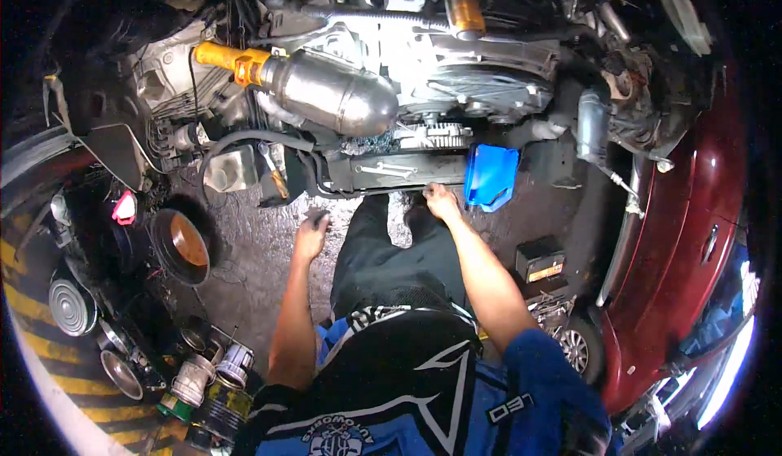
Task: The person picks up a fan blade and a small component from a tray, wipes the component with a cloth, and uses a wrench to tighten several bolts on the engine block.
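In front of me is the opened front of a car, its engine (489, 89) lit brightly. My right hand (442, 202) is closed at the edge of the black crossmember (342, 175), just left of a blue plastic container (491, 177). What its fingers hold, if anything, is hidden. My left hand (312, 234) hangs lower and to the left, over the floor, fingers curled. Something dark shows at its fingertips, too unclear to name. Two wrenches (387, 169) lie on the crossmember between and beyond my hands.
A yellow-handled work lamp (326, 89) with a metal hood lies across the engine bay. A round pan (179, 247) and several cans (193, 379) stand at left. On the right are a car battery (541, 263), loose tools (552, 306) and a red car panel (684, 236).
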Motion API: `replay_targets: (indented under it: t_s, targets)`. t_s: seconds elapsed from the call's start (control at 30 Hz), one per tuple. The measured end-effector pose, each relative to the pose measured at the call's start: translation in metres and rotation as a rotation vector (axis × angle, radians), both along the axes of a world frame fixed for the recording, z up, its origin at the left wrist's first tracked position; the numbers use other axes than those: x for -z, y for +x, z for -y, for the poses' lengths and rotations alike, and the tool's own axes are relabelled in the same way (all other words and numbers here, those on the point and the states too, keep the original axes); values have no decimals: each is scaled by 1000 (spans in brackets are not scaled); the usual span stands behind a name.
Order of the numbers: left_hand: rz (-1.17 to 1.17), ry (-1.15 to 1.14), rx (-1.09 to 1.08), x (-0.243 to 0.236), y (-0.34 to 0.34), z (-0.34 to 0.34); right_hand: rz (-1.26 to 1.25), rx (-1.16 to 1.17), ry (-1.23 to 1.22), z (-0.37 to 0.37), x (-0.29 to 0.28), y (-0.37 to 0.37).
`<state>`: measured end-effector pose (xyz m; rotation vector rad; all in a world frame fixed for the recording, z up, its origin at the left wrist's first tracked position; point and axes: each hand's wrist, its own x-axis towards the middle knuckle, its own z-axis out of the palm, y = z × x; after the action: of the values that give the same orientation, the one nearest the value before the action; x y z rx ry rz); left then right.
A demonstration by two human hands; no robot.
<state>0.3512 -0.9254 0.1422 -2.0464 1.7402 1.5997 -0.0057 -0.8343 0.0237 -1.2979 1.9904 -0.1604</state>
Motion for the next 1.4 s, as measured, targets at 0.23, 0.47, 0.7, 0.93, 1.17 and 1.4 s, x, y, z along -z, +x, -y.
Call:
replay_targets:
  t_s: [0.23, 0.47, 0.7, 0.93, 1.17, 1.4]
  targets:
    - [210, 86, -128, -41, 32, -41, -104, 167, -344, 38, 84, 9]
    - [263, 216, -182, -43, 24, -101, 47, -99, -54, 64, 76, -3]
    - [232, 250, -102, -38, -33, -87, 79, -183, 155, 86, 55, -13]
    - [168, 136, -53, -29, -78, -70, 528, -163, 6, 105, -32, -26]
    - [132, 7, 109, -56, -156, -27, 639, 0, -296, 65, -6, -25]
    - [122, -709, 735, -85, -212, -16, 639, -207, -178, 26, -145, -64]
